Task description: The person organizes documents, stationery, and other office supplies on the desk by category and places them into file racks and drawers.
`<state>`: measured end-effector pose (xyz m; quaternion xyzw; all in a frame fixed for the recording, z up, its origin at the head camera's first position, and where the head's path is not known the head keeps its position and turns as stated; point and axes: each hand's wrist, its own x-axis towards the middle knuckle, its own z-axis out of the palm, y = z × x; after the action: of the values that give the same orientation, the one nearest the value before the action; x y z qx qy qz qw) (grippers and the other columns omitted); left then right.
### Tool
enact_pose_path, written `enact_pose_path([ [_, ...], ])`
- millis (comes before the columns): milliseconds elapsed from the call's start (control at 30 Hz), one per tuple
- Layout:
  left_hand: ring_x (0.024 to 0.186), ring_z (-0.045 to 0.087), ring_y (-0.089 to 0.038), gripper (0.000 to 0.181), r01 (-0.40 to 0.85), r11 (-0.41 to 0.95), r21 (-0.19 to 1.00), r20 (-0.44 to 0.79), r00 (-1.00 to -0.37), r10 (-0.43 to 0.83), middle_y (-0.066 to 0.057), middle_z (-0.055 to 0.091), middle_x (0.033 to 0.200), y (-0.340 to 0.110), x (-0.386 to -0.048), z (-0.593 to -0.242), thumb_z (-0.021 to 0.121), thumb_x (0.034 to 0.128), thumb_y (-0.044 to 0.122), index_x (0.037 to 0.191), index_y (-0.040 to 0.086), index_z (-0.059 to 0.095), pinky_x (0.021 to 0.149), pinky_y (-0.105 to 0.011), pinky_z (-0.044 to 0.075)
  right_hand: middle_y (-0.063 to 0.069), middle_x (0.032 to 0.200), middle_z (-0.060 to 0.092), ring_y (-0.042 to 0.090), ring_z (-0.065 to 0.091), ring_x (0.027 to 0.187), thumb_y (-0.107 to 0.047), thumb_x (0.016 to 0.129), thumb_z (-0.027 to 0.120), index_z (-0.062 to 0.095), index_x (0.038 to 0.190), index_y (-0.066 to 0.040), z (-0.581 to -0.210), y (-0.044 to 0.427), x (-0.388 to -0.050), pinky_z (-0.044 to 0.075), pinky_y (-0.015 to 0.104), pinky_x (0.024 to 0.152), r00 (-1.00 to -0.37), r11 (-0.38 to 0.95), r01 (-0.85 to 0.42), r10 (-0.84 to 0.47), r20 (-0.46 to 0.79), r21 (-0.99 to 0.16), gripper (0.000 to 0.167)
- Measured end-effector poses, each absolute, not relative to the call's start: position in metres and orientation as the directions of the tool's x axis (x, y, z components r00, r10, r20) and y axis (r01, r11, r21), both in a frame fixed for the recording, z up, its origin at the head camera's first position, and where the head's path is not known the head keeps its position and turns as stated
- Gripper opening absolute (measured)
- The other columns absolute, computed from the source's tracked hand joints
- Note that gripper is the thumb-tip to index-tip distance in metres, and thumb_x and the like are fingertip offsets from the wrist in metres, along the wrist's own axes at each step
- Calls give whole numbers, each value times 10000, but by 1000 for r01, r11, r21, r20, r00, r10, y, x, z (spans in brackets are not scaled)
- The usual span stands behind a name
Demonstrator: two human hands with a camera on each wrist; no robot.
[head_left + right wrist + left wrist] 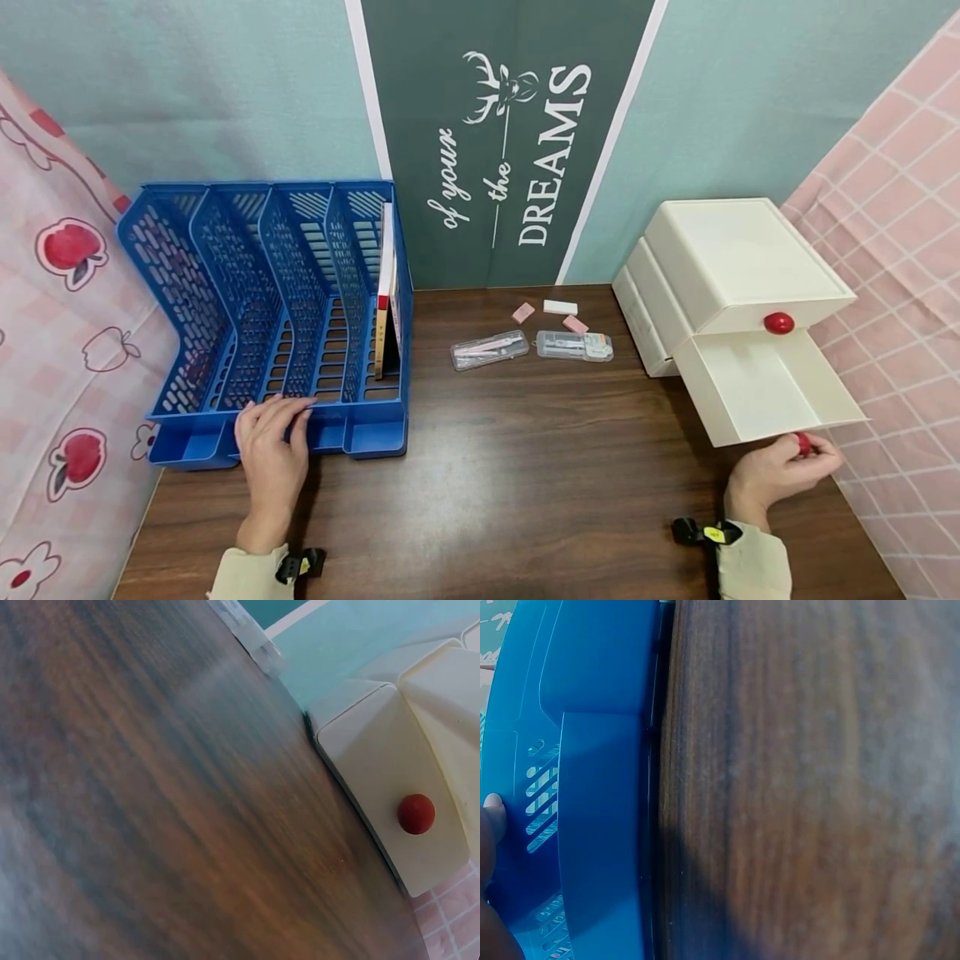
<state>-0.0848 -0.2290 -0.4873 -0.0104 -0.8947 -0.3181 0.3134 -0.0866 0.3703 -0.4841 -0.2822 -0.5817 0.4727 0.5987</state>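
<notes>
At the front of a blue file rack [322, 412], my left hand [272, 450] grips the rim, its fingers over the edge. One fingertip shows against the blue plastic in the left wrist view; the rest of that hand is mostly out of that frame. My right hand [780, 479] pinches the red knob [804, 444] of a drawer [757, 387], which stands pulled out of the white drawer unit [750, 246]. Its pale inner floor is visible. The right wrist view shows the lowest drawer front [375, 772], pushed in, but not my right hand.
Books [385, 283] stand in the rack's rightmost slot. Between rack and drawers lie two clear cases [489, 350] with stationery, two pink erasers [522, 312] and a white eraser [560, 307]. Cloth-covered walls close in the wooden table [495, 475] behind and at both sides.
</notes>
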Motion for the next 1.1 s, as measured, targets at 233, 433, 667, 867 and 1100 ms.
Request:
enact_pose_path([
  [233, 1144, 571, -435, 122, 225, 801, 555, 576, -799, -175, -212, 745, 1027, -229, -85, -488, 730, 893, -48, 1004, -16, 769, 1152, -511, 228, -80, 868, 452, 71, 471, 824, 74, 861, 406, 493, 886, -167, -491, 380, -85, 349, 224, 801, -117, 392, -235, 897, 426, -889, 258],
  [433, 1167, 564, -426, 120, 212, 800, 561, 556, -812, -175, -211, 744, 1045, -230, -84, -487, 713, 914, -35, 1019, -16, 768, 1145, -541, 232, -79, 849, 436, 61, 442, 791, 68, 851, 415, 475, 883, -154, -499, 393, -86, 328, 215, 791, -83, 421, -213, 891, 446, -882, 232],
  [667, 1121, 559, -442, 149, 223, 792, 569, 585, -786, -199, -222, 742, 1001, -228, -86, -490, 739, 854, -107, 975, -24, 766, 1151, -524, 235, -64, 870, 426, 58, 419, 781, 77, 823, 411, 472, 902, -182, -487, 389, -85, 328, 204, 741, -64, 439, -219, 885, 461, -872, 278],
  [867, 1136, 556, -433, 136, 222, 797, 562, 581, -792, -189, -225, 741, 1017, -229, -86, -490, 734, 871, -85, 988, -24, 766, 1156, -514, 228, -61, 884, 432, 58, 421, 755, 53, 818, 411, 481, 924, -201, -466, 378, -79, 326, 190, 706, -110, 470, -177, 863, 492, -865, 283],
  [1100, 1145, 557, -422, 120, 218, 800, 559, 572, -800, -181, -218, 743, 1028, -229, -85, -490, 731, 890, -54, 998, -17, 769, 1157, -513, 221, -102, 925, 460, 73, 439, 798, 88, 790, 419, 532, 959, -148, -439, 364, -78, 323, 195, 731, -154, 536, -236, 803, 576, -811, 312],
])
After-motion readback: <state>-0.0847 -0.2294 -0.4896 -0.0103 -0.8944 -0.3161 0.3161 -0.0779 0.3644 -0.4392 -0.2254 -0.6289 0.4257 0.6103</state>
